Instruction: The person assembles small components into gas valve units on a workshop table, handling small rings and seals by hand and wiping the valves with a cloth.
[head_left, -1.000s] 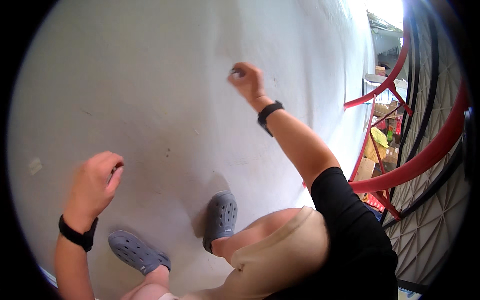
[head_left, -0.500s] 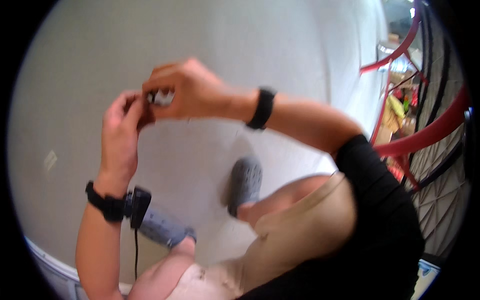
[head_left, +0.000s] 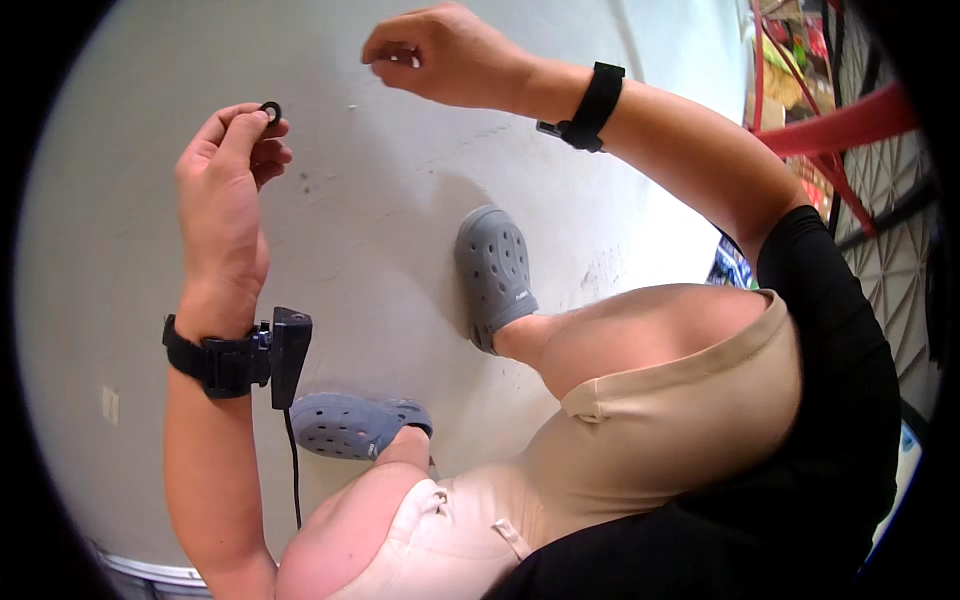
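The left hand (head_left: 225, 190) pinches a small black ring (head_left: 270, 108) at its fingertips, at ten o'clock in the view. The right hand (head_left: 440, 55), at twelve o'clock, has loosely curled fingers holding nothing visible. A small pale label (head_left: 109, 404) lies on the floor (head_left: 390, 200) at eight o'clock.

Little to report. Small pale rectangular label or patch (head_left: 109, 404) low at the left, flat on the light floor (head_left: 380, 200), left of the forearm — too small to tell more. Blue-and-white printed package edge (head_left: 733, 268) at the right, just above the raised knee, half hidden behind the arm; shape unclear. Yellow and green packaged goods (head_left: 790, 60) in the top right corner behind the red bars (head_left: 840, 125) — blurred, outlines not readable. Another blue-and-white strip (head_left: 905, 450) at the far right rim, mostly cut off. No screens or signs in view.
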